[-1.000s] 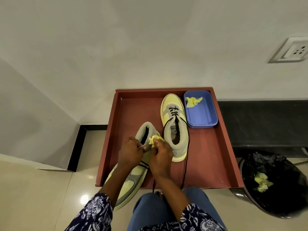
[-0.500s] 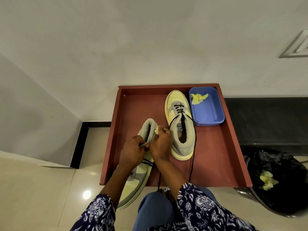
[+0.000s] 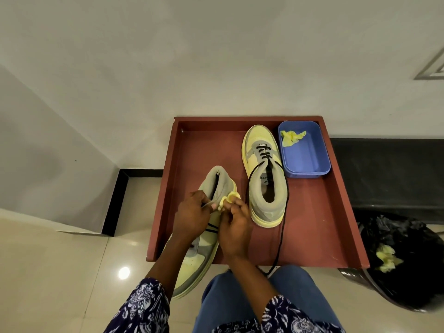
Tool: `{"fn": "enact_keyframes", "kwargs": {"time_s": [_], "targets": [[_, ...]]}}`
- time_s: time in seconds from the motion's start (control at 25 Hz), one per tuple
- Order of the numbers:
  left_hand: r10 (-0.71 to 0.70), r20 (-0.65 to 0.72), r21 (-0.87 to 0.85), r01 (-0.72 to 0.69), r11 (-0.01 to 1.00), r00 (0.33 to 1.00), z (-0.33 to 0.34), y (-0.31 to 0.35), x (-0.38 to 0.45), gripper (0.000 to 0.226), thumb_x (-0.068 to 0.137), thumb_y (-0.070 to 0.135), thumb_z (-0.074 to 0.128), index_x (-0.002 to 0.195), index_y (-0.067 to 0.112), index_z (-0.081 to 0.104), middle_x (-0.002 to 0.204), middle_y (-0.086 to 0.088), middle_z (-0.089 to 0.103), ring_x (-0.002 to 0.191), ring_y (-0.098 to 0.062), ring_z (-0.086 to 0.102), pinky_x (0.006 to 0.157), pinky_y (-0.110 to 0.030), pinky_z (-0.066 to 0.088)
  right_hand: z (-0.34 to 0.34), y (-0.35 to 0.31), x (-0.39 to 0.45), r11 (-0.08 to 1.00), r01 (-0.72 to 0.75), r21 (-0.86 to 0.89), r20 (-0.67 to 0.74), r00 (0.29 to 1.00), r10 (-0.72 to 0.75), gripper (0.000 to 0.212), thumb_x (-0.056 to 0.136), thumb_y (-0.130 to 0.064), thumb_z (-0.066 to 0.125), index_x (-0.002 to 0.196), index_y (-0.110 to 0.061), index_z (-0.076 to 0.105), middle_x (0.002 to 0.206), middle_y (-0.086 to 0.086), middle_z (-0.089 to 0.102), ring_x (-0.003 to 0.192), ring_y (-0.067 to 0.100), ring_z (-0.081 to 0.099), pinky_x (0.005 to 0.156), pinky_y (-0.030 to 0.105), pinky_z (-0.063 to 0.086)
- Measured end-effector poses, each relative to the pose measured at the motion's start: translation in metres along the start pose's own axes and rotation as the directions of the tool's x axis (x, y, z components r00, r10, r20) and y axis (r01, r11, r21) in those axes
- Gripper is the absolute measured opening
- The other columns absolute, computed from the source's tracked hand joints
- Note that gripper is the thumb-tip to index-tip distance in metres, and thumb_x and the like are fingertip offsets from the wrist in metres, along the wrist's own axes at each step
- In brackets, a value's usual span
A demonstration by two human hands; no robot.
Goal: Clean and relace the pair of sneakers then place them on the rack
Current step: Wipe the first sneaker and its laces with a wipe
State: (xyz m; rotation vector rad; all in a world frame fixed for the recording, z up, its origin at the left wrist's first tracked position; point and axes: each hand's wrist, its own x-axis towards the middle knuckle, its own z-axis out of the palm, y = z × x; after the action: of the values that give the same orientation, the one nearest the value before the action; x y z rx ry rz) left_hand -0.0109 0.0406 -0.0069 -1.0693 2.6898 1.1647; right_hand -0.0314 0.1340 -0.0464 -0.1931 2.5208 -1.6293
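Observation:
Two yellow and grey sneakers lie on a red-brown tray. The left sneaker has its heel away from me and its toe hanging over the tray's near edge. My left hand grips its collar and tongue. My right hand pinches a small yellow cloth against the collar. The right sneaker stands beside it, toe away, laced at the front with a black lace trailing loose toward my knee.
A blue tub with a yellow wad stands at the tray's far right corner. A black-lined bin holding yellow scraps is on the floor to the right. A wall rises behind the tray, with a dark ledge to its right.
My right hand has drawn back slightly along the collar, so more of the yellow cloth shows. The view has shifted a little; the sneakers stay in place.

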Motion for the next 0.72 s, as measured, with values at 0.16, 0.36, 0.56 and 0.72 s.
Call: {"fn": "enact_keyframes", "kwargs": {"time_s": [0.16, 0.36, 0.56, 0.72], "targets": [[-0.001, 0.026, 0.008, 0.001, 1.000, 1.000, -0.001, -0.002, 0.001, 0.022, 0.087, 0.026, 0.061, 0.071, 0.018, 0.048, 0.080, 0.004, 0.050, 0.063, -0.007, 0.043, 0.058, -0.025, 0.037, -0.001, -0.013, 0.015, 0.996, -0.069, 0.050, -0.033, 0.997, 0.071, 0.019, 0.086, 0.004, 0.051, 0.105, 0.002, 0.054, 0.107, 0.015, 0.060, 0.095, 0.020, 0.054, 0.078, 0.013, 0.034], [0.031, 0.050, 0.012, -0.032, 0.999, 0.998, -0.002, -0.004, 0.003, 0.021, 0.085, 0.026, 0.063, 0.072, 0.015, 0.050, 0.086, 0.002, 0.051, 0.068, -0.009, 0.044, 0.058, -0.022, 0.036, -0.001, -0.030, 0.059, 1.000, -0.022, 0.007, -0.053, 0.998, 0.023, 0.021, 0.083, 0.007, 0.047, 0.098, -0.005, 0.039, 0.090, 0.007, 0.049, 0.078, 0.021, 0.049, 0.066, 0.018, 0.031], [0.027, 0.006, 0.014, -0.027, 1.000, 1.000, 0.000, -0.004, 0.003, 0.027, 0.085, 0.026, 0.063, 0.066, 0.019, 0.045, 0.084, 0.002, 0.049, 0.062, -0.004, 0.041, 0.052, -0.021, 0.032, -0.003, -0.027, 0.055, 0.998, -0.066, 0.023, -0.040, 0.997, 0.067, 0.030, 0.082, 0.008, 0.047, 0.093, -0.014, 0.031, 0.091, 0.011, 0.058, 0.078, 0.021, 0.053, 0.065, 0.024, 0.036], [0.021, -0.006, 0.030, -0.020, 0.999, 1.000, 0.001, -0.003, 0.000, 0.022, 0.087, 0.026, 0.061, 0.074, 0.012, 0.051, 0.089, 0.003, 0.052, 0.069, -0.010, 0.047, 0.058, -0.024, 0.035, -0.003, -0.007, 0.014, 0.993, -0.082, 0.091, -0.048, 0.995, 0.086, 0.032, 0.080, 0.008, 0.051, 0.093, -0.018, 0.039, 0.096, 0.011, 0.061, 0.088, 0.022, 0.059, 0.073, 0.028, 0.046]]}}
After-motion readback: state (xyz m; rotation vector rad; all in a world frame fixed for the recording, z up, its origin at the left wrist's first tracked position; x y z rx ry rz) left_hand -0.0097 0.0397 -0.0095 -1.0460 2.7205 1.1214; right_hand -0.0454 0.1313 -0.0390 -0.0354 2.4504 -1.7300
